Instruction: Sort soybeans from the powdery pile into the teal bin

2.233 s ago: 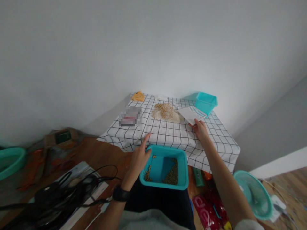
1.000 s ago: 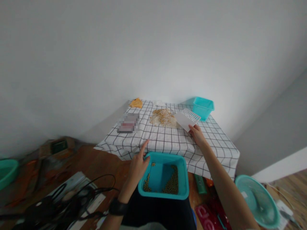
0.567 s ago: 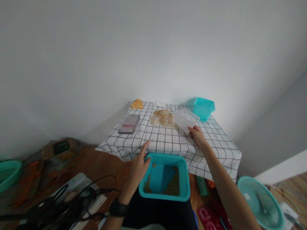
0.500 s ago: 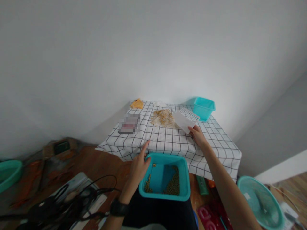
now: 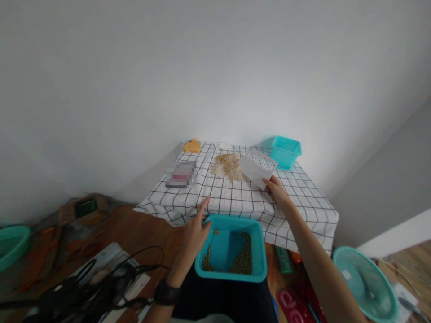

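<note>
My right hand [image 5: 276, 190] pinches the near corner of a white slotted plastic basket [image 5: 254, 172], fingers closed on its edge. The basket is tilted beside a heap of yellowish beans mixed with pale grains [image 5: 229, 166] on the checked cloth. Against the upper left corner of a teal basin [image 5: 263, 251] is my left hand [image 5: 195, 231], its index finger stretched out and its thumb apart over the rim. Its other fingers are partly hidden. The basin rests on my lap and holds greenish beans [image 5: 243, 260], mostly along the right and lower left.
A taller teal bin [image 5: 286, 152] stands at the table's back right. Yellow cloth [image 5: 192, 146] lies at the back left, a blurred-out flat item [image 5: 182, 174] in front of it. Black cables [image 5: 117, 278] and a green colander [image 5: 365, 285] flank me below.
The white basket has shifted slightly left over the edge of the bean heap, and a few beans there have spread toward me. My left hand and the basin look unchanged.
</note>
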Tool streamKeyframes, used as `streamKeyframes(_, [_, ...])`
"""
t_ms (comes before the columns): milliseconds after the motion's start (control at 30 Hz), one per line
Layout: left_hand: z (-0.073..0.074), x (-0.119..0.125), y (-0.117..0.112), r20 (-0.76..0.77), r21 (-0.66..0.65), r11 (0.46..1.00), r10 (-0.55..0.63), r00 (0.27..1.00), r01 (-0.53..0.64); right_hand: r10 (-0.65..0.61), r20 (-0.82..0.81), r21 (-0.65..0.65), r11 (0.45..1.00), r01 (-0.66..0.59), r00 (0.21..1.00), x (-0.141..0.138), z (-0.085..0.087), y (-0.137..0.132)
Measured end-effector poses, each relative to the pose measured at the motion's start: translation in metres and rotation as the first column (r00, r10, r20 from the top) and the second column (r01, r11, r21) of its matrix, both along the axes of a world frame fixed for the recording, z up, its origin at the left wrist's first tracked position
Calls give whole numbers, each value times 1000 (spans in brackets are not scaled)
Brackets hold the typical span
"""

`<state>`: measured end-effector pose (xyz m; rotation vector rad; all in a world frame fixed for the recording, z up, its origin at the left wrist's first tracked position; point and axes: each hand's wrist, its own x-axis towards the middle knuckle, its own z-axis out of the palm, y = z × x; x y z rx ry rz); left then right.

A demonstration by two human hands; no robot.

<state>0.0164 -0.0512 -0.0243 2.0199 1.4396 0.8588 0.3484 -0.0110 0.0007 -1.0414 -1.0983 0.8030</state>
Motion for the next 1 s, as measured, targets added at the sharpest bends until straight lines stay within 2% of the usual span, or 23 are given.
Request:
streamKeyframes(433, [-1, 0, 0, -27, 2, 1000, 4, 1000, -4, -2, -67, 18, 1000, 3, 998, -1, 3, -1])
streamKeyframes(567, [-1, -3, 2, -73, 9, 1000, 1, 997, 0, 65, -71, -4, 998, -66, 995, -5, 7, -7])
streamKeyframes(733, [1, -9, 7, -108, 14, 1000, 1, 994, 1, 157, 9, -52, 986, -157, 988, -8, 11, -15])
streamKeyframes(867, [9, -13, 10, -100, 9, 1000, 1, 995, 0, 178, 99, -60, 983, -172, 979, -9, 14, -16])
streamKeyframes(1000, [19, -13, 14, -26, 8, 1000, 14, 1000, -14, 190, 145, -83, 980, -179, 971, -10, 15, -18])
